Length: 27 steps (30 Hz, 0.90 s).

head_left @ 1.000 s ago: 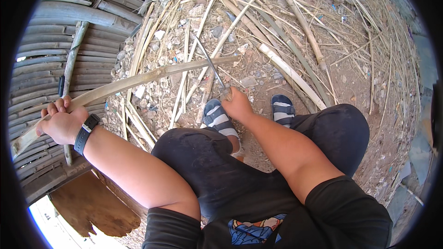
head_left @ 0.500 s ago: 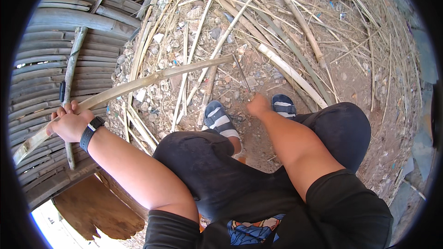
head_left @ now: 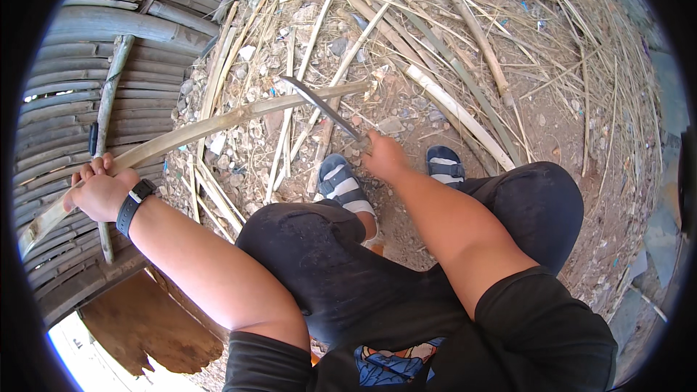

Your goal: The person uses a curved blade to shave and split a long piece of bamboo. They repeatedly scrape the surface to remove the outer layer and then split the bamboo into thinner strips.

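A long, pale split bamboo strip [head_left: 203, 128] slants across the view from the left edge to the middle of the ground. My left hand [head_left: 105, 192], with a dark watch on its wrist, is closed around the strip near its left end. In my right hand [head_left: 385, 157] is the handle of a machete [head_left: 326, 110], gripped in front of my feet. Its blade points up and to the left and crosses over the strip short of the far end. Whether the blade touches the strip I cannot tell.
On the left stands a slatted bamboo wall [head_left: 58, 116] with an upright pole [head_left: 112, 94]. Loose bamboo strips and a white split length [head_left: 461, 112] litter the stony ground. My sandalled feet [head_left: 343, 183] are below the blade. A brown torn sheet [head_left: 152, 323] hangs at lower left.
The machete has swung left from the strip's far end, and its blade now lies across the strip. My right hand moved left and slightly up; my left hand keeps its hold, shifting slightly.
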Available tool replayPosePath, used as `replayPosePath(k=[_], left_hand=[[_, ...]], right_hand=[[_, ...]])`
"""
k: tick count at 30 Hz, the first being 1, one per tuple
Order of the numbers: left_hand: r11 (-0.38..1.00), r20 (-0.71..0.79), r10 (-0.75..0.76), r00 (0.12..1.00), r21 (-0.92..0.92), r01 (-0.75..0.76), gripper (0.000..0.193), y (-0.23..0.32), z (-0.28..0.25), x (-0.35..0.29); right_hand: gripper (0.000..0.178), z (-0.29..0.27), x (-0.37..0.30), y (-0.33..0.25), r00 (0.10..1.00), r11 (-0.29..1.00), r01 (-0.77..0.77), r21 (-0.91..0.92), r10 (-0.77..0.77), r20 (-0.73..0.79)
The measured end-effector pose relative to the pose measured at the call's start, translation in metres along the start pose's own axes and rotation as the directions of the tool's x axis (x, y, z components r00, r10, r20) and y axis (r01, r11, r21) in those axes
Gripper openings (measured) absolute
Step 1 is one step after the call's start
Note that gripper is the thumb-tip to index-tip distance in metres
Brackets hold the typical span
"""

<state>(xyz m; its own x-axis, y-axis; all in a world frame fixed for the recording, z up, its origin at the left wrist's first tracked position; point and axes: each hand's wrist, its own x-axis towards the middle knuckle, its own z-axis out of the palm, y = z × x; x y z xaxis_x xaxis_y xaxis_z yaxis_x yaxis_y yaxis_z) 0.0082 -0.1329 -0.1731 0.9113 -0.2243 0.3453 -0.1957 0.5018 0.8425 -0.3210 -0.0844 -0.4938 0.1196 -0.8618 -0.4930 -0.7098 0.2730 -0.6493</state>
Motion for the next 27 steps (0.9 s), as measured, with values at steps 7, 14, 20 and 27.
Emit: replayPosePath(k=[7, 14, 20, 27], left_hand=[[0.999, -0.006, -0.04, 0.999, -0.037, 0.04, 0.049, -0.002, 0.001, 0.001], [0.986, 0.019, -0.008, 1.0, -0.166, 0.011, 0.048, 0.024, 0.002, -0.01], [0.843, 0.098, 0.092, 0.991, -0.537, -0.025, 0.047, 0.099, -0.064, 0.028], [0.691, -0.116, 0.195, 0.974, -0.689, -0.22, 0.053, 0.142, -0.119, 0.025]], right_hand=[[0.042, 0.026, 0.031, 0.056, 0.895, 0.753, -0.445, 0.484, 0.362, 0.261], [0.029, -0.004, -0.002, -0.043, 0.943, 0.896, 0.314, 0.314, -0.258, -0.209], [0.034, -0.119, -0.016, -0.123, 0.82, 0.827, 0.542, -0.15, -0.559, -0.12], [0.04, -0.283, 0.016, 0.018, 0.893, 0.927, -0.271, -0.258, 0.143, -0.427]])
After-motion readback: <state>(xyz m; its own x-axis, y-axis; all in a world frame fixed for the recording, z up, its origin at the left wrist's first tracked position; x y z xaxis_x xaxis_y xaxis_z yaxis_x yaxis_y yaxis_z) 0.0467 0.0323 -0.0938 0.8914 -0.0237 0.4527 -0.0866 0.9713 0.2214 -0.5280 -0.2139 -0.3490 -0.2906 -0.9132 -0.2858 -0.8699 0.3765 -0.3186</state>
